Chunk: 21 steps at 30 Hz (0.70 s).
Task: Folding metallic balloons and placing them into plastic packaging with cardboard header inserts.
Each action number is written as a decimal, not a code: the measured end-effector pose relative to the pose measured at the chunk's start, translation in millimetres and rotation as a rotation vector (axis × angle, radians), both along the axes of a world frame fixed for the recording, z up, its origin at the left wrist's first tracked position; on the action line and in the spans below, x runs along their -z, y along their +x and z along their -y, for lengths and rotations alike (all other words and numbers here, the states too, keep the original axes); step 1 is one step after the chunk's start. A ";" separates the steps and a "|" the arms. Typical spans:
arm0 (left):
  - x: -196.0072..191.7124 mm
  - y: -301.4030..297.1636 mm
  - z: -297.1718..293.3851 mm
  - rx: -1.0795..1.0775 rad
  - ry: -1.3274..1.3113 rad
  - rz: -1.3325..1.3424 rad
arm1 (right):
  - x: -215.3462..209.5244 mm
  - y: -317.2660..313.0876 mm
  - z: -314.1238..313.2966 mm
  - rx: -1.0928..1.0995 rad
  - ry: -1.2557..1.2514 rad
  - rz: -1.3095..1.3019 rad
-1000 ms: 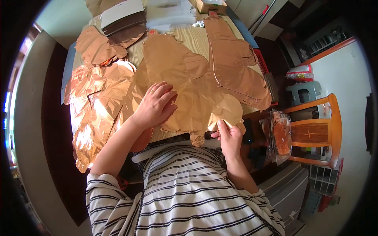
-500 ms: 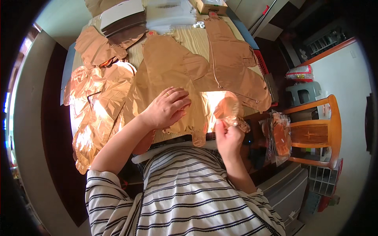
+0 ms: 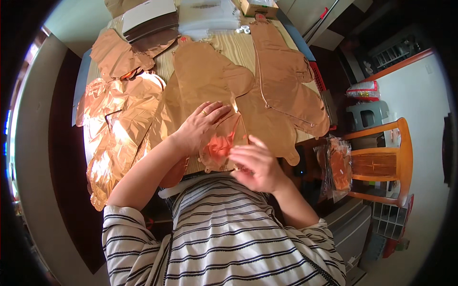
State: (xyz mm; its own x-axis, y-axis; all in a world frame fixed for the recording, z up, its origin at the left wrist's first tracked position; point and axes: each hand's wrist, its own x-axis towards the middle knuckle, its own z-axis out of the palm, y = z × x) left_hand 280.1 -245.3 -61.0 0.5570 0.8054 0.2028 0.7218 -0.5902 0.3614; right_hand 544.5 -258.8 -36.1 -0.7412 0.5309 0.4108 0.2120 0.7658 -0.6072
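Observation:
A flat copper-coloured foil balloon (image 3: 200,71) lies on the table in front of me. Its near part is turned over into a shiny, reddish-reflecting fold (image 3: 220,145). Pressing down on the foil beside that fold is my left hand (image 3: 202,123), palm down with its fingers stretched out; a ring shows on one finger. My right hand (image 3: 257,166) is at the fold's right side near the table's front edge, fingers extended and apart. Whether its fingertips touch the foil is hard to make out.
More foil balloons lie in a crumpled pile (image 3: 124,124) at left and a flat stack (image 3: 281,71) at right. At the back are a stack of cards (image 3: 149,16), clear plastic sleeves (image 3: 205,19), small white rolls (image 3: 243,29) and a box (image 3: 259,8). A wooden chair (image 3: 403,162) stands at right.
My right hand has swung left from the foil's right side, and the flap it held now lies folded over near my left hand. My left hand has shifted only slightly.

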 end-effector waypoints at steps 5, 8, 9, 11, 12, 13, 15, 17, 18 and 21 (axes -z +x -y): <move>2.1 -2.0 -1.2 0.017 -0.005 0.088 | 26.4 15.0 -45.1 0.280 0.221 0.123; 3.9 -0.6 -0.9 0.004 0.021 0.062 | 31.0 4.6 -44.9 0.219 0.277 0.268; 3.2 -0.5 -0.9 0.001 0.014 -0.004 | 32.2 1.2 -43.4 0.181 0.280 0.301; -0.2 -0.3 -1.2 -0.004 0.000 -0.135 | 31.5 0.5 -41.5 0.158 0.288 0.335; -1.6 -0.2 -1.5 -0.004 -0.010 -0.132 | 29.5 0.5 -41.4 0.154 0.302 0.353; -3.0 -0.1 -1.8 -0.004 -0.019 -0.128 | 28.0 0.5 -41.3 0.151 0.315 0.372; -3.0 0.6 -1.7 -0.004 -0.024 -0.099 | 26.5 1.1 -41.1 0.133 0.312 0.388; -0.4 1.1 -1.3 -0.004 -0.014 -0.046 | 25.4 1.6 -40.8 0.118 0.311 0.402; 0.6 1.3 -1.6 -0.006 -0.012 -0.057 | 24.9 1.8 -40.8 0.112 0.311 0.408; -1.2 1.7 -2.8 -0.006 -0.011 -0.038 | 26.3 2.9 -41.2 0.106 0.315 0.432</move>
